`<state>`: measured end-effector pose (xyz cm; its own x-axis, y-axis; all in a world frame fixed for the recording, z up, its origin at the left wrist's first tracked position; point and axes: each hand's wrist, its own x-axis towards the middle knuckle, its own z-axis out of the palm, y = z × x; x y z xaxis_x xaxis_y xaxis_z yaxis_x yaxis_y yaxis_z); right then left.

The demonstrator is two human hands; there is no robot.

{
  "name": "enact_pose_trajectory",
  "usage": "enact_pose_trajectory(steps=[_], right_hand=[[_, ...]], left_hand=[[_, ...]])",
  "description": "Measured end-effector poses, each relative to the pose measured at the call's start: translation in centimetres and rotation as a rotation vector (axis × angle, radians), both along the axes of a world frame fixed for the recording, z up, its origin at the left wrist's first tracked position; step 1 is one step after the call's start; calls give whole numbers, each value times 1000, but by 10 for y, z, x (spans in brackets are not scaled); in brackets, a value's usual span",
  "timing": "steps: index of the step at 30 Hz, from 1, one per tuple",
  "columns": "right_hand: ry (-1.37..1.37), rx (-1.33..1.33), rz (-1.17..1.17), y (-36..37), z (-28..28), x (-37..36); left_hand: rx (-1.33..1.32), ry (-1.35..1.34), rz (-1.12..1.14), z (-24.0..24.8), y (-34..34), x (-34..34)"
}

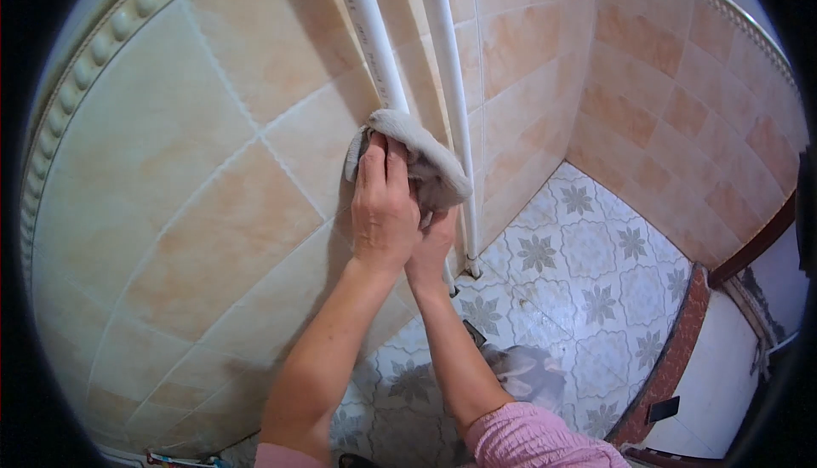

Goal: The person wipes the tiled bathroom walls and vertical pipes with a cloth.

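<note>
A grey cloth (430,157) is bunched around the left white pipe (371,34), hiding the part of the pipe it covers. My left hand (385,213) grips the cloth from the near left side, with its fingertips sunk into the folds. Just below and to the right, my right hand (434,236) is closed at the cloth's lower edge, its fingers mostly hidden by the fabric. A second, thinner white pipe (453,85) runs alongside on the right, very close to the cloth's right end.
Beige and orange tiled wall (230,230) stands behind the pipes and meets another tiled wall (672,111) at a corner. Patterned floor tiles (587,251) lie below. Greyish-white crumpled material (528,370) rests on the floor by my right forearm. A reddish-brown threshold (677,349) curves at right.
</note>
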<state>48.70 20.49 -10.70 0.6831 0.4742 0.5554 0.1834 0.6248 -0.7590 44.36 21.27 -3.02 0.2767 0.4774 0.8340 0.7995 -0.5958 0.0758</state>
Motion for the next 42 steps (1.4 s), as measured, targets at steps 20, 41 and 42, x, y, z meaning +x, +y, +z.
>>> enact_pose_trajectory(steps=[20, 41, 42], right_hand=[[-110, -815, 397, -3, -269, -67], [708, -1052, 533, -85, -309, -114], [899, -966, 516, -79, -316, -112]], left_hand=[[-202, 752, -80, -183, -15, -49], [-798, 478, 196, -271, -154, -196], [-804, 456, 225, -273, -152, -189]])
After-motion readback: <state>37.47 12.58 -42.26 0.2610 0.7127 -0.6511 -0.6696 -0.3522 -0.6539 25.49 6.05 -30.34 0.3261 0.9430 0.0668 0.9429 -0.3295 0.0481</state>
